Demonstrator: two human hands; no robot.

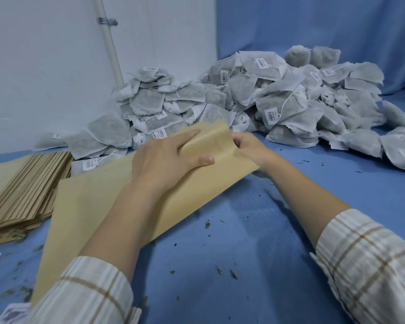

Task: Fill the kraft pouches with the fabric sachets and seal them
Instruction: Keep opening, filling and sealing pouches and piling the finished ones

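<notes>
Kraft pouch (117,195) gripped by both hands (164,160), sachets (255,97) heaped behind, pouch stack (26,192) left.

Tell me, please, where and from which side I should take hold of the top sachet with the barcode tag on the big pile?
I would pinch the flat sewn edge of the tagged sachet near its upper corner, coming from above. It lies on top of the pile, so nothing covers it, and the rim is thin and flat while the middle bulges. Both hands hold the kraft pouch, so one must let go first.

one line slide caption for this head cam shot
Both hands, left and right, work the mouth of a kraft pouch before a heap of fabric sachets.
</notes>
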